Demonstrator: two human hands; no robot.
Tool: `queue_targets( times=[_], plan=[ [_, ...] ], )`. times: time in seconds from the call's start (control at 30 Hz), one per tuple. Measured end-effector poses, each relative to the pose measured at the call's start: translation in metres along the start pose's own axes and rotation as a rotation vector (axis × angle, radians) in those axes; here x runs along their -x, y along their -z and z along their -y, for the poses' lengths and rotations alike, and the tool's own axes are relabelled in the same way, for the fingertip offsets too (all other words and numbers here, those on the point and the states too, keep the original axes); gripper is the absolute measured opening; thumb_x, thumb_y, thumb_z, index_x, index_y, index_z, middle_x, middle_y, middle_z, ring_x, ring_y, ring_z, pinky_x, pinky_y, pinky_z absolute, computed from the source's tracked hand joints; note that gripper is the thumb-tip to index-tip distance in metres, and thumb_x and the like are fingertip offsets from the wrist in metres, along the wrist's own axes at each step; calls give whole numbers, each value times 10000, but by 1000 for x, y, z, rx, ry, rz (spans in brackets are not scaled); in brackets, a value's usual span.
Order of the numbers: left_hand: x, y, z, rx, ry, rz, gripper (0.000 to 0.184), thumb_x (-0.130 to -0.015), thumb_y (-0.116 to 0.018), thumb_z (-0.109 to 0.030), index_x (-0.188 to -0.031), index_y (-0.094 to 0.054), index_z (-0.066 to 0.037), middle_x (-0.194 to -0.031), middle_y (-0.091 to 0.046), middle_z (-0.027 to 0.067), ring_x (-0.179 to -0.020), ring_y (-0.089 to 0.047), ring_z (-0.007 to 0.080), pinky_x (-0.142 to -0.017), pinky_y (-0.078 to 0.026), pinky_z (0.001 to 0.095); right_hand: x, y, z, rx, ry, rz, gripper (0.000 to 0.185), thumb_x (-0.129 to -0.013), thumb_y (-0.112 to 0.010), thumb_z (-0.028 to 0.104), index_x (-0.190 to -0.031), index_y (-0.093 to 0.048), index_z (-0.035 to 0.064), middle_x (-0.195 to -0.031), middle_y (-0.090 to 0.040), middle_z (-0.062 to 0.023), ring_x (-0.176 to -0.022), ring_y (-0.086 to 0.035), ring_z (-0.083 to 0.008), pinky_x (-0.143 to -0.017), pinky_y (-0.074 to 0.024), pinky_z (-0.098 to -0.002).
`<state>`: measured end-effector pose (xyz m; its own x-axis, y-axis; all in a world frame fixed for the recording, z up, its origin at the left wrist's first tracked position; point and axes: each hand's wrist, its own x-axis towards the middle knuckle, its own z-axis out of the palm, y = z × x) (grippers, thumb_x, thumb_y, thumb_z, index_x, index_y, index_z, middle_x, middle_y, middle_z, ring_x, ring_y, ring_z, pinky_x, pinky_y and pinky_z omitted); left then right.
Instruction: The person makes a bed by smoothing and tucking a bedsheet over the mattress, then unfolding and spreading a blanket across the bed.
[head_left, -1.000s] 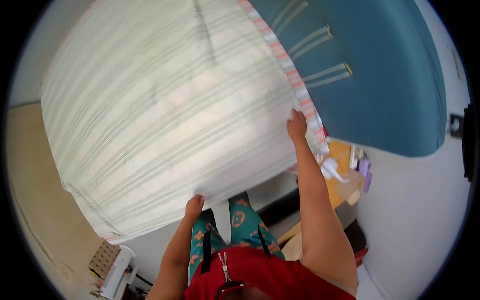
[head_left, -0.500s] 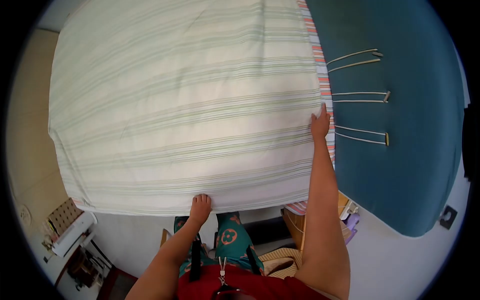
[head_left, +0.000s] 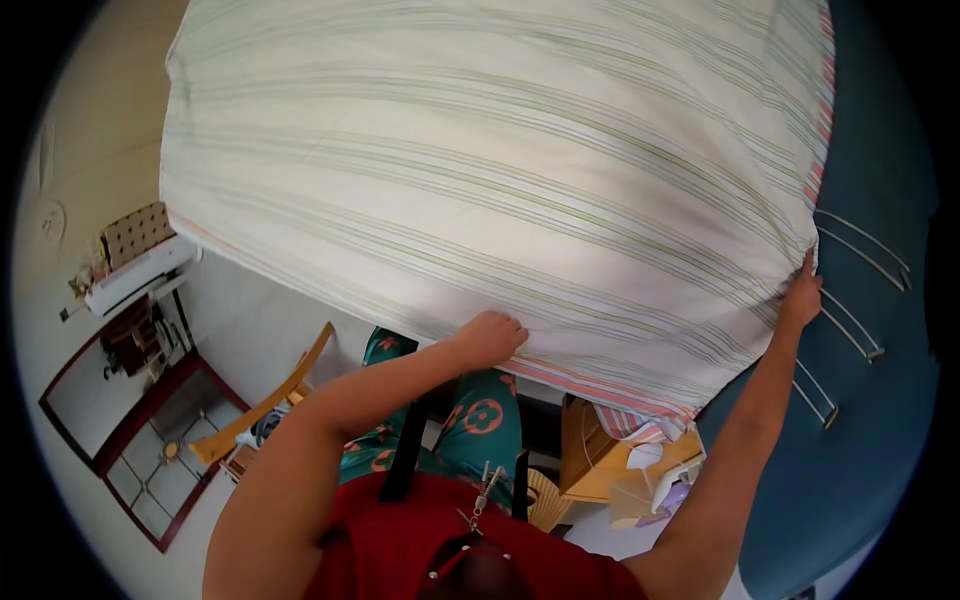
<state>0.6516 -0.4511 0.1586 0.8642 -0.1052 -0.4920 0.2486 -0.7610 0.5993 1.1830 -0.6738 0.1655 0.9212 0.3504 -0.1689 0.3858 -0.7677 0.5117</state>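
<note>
A pale striped bed sheet (head_left: 420, 190) with thin green and grey lines is spread over the bed in front of me. My left hand (head_left: 490, 338) is on its near side with the fingers curled down onto the cloth. At the right end, beside the blue headboard (head_left: 860, 400), my right hand (head_left: 801, 297) pinches the sheet's edge. Creases run through the cloth towards those fingers. An orange-and-grey striped layer (head_left: 590, 385) shows under the near edge, and a similar striped border (head_left: 826, 110) lies along the headboard.
Metal loops (head_left: 850, 335) stick out of the headboard. Below the sheet's right corner stands a wooden cabinet (head_left: 588, 455) with items on top. A wooden chair back (head_left: 270, 395) and a dark red framed piece (head_left: 150, 460) are at left, near a white shelf (head_left: 145, 275).
The view has turned and shifted. My right hand now draws the sheet's edge into creases by the headboard. My left fingers have curled, and the near edge now shows the orange-striped layer.
</note>
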Motion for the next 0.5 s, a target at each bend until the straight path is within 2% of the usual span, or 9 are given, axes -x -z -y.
queue_targets(
  times=[0.1,0.13,0.2,0.23,0.3,0.33,0.37,0.43,0.5],
  plan=[
    [-7,-27,24,-3,29,-22,137,-734,-534,-129,-855,-542,-66,-889,-580,96,-862,-573,262,-747,-456,367,12,-42,14,-137,30,-93,569,-888,-460,179,-1371,-252,398,-1005,-545,-165,-876,-591,-331,-728,-480,-463],
    [-7,-33,27,0,39,-44,135,-738,-529,-131,-856,-542,-65,-905,-578,97,-877,-569,260,-763,-451,364,25,-42,23,-271,-12,30,553,-891,-460,209,-1385,-250,344,-1087,-528,-181,-946,-564,-353,-783,-463,-460],
    [-4,-35,21,25,93,-65,131,-749,-516,-132,-858,-542,-63,-912,-572,96,-898,-559,256,-791,-439,362,56,-84,21,-491,73,-96,549,-897,-461,274,-1401,-248,215,-1240,-466,-202,-1078,-498,-385,-873,-430,-432],
    [-3,-35,18,35,121,-76,130,-755,-509,-133,-858,-542,-62,-915,-569,96,-908,-554,255,-805,-432,361,68,-119,8,-582,200,-351,571,-900,-462,308,-1403,-249,140,-1310,-422,-207,-1140,-458,-396,-907,-416,-407],
    [3,-37,22,49,66,-190,134,-754,-510,-133,-860,-544,-60,-910,-560,97,-911,-544,255,-809,-430,362,131,-66,32,-932,-251,-67,619,-904,-474,331,-1375,-250,-4,-1381,-346,-199,-1212,-403,-370,-958,-378,-343],
    [11,-38,22,52,43,-243,135,-754,-511,-134,-861,-545,-59,-907,-555,97,-913,-539,256,-812,-428,363,151,-74,31,-1020,-373,-43,620,-896,-494,339,-1371,-272,8,-1347,-383,-206,-1182,-437,-332,-959,-375,-340],
    [16,-39,21,57,47,-228,138,-753,-514,-135,-864,-546,-60,-910,-551,97,-915,-535,255,-812,-427,363,172,-54,34,-1247,-338,108,607,-885,-513,330,-1359,-303,15,-1334,-388,-216,-1152,-458,-292,-935,-392,-343],
    [19,-36,20,62,31,-204,142,-752,-520,-136,-869,-548,-61,-915,-541,96,-919,-525,254,-814,-426,363,202,-98,10,-854,85,-60,607,-874,-521,276,-1381,-264,64,-1292,-426,-223,-1130,-490,-285,-884,-438,-375],
    [22,-42,21,57,37,-234,152,-746,-528,-144,-873,-549,-63,-920,-535,94,-918,-520,252,-812,-425,363,202,-76,8,-368,-121,359,628,-866,-530,230,-1392,-222,78,-1255,-457,-212,-1117,-506,-275,-857,-457,-386]
  ],
)
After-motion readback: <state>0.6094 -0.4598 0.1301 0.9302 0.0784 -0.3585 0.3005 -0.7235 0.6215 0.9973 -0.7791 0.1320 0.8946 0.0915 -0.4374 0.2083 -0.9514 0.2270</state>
